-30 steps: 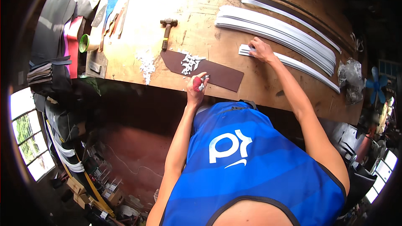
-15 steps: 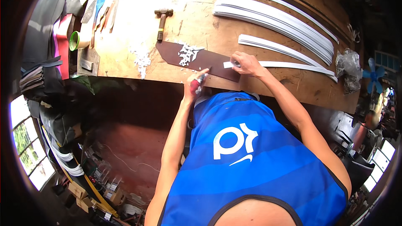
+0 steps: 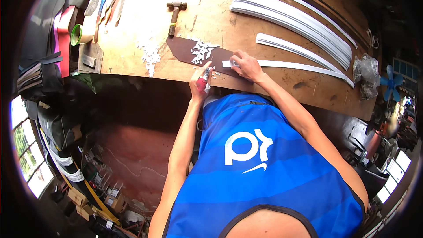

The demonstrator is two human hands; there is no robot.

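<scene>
My left hand is closed around a red-handled tool at the near edge of the table; its working end is too small to make out. My right hand pinches a long white strip close to its left end. That end lies over a dark brown board, a short way right of my left fingers. White cut scraps are heaped on the board just beyond my left hand. The rest of the strip trails off to the right along the table.
A hammer lies beyond the board. More white scraps sit on the wooden table to the left. Stacked white strips fill the far right, near a clear plastic bag. A green-rimmed roll stands at far left.
My right hand has moved left, and the white strip's end now reaches farther over the board toward my left hand. My left hand has shifted slightly left, still holding the tool.
</scene>
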